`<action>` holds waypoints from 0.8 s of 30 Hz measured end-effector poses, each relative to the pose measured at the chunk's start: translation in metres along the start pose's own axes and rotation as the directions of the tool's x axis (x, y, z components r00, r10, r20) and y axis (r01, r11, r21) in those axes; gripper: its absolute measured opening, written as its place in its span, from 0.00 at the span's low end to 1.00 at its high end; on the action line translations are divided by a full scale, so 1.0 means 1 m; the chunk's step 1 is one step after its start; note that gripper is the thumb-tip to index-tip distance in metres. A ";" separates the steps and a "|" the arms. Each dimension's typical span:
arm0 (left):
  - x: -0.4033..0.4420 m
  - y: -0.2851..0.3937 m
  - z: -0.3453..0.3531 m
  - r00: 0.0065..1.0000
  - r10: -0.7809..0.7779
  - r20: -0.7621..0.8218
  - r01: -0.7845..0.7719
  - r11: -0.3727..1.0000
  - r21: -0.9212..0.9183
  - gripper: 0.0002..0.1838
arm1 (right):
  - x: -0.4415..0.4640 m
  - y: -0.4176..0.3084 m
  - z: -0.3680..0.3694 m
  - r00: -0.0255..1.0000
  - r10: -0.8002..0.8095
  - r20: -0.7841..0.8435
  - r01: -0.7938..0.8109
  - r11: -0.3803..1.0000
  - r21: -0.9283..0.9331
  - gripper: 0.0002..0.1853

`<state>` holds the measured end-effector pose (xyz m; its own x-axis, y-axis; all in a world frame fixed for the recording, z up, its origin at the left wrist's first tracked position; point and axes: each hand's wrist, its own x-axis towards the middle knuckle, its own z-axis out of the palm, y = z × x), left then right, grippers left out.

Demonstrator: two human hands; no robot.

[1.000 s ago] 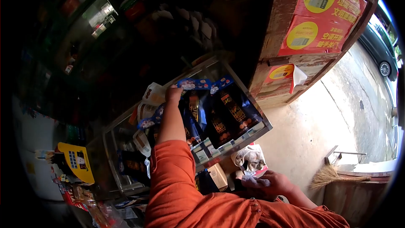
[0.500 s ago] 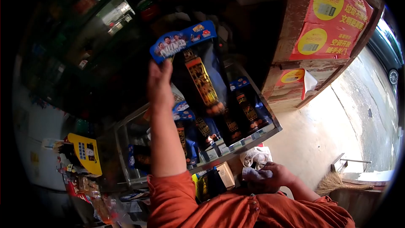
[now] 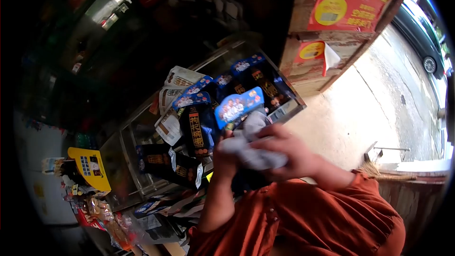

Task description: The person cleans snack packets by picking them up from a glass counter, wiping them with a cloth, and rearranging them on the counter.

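My right hand (image 3: pixel 293 154) is closed around a crumpled grey cloth (image 3: pixel 258 150), pressed against a dark package with a blue printed header (image 3: pixel 239 106). My left hand (image 3: pixel 225 159) grips that package from the left, its fingers partly behind the cloth. Most of the package's dark body is hidden by the cloth and my hands. Just beyond, similar dark packages with gold lettering, one upright-facing package (image 3: pixel 194 130) among them, lie on a glass counter (image 3: pixel 295 109). Pale printed packets (image 3: pixel 169 128) lie beside them.
A yellow display box (image 3: pixel 92 168) and bagged snacks (image 3: pixel 113 230) are at the left. On the right stand a worn wooden panel (image 3: pixel 294 66) with red posters (image 3: pixel 348 0) and a broom (image 3: pixel 369 168). Outside, a dark car (image 3: pixel 417 38) is parked.
My left hand has brought the raised package down toward my body. My right hand has lifted the cloth from low on the right onto it. The view has shifted.
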<state>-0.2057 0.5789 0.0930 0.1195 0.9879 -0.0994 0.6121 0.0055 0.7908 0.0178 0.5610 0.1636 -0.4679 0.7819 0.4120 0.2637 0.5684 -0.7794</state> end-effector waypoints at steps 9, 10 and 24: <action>-0.081 0.011 0.013 0.999 -0.009 -0.044 -0.019 0.798 -0.603 0.22 | -0.040 0.076 0.045 0.913 0.168 -0.371 -0.298 0.896 -0.329 0.26; -0.085 0.021 0.005 0.998 -0.007 -0.059 -0.031 0.784 -0.620 0.22 | -0.066 0.104 0.047 0.860 0.445 -0.248 -0.507 0.799 -0.325 0.25; -0.098 0.019 0.028 0.995 0.096 -0.007 -0.067 0.632 -0.772 0.23 | -0.060 -0.024 0.013 0.947 0.038 -0.319 -0.026 0.999 0.043 0.31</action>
<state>-0.1836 0.4773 0.1007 0.1718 0.9850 -0.0186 -0.2250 0.0576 0.9727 0.0281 0.4974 0.1513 -0.1640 0.8439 0.5109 0.2389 0.5365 -0.8094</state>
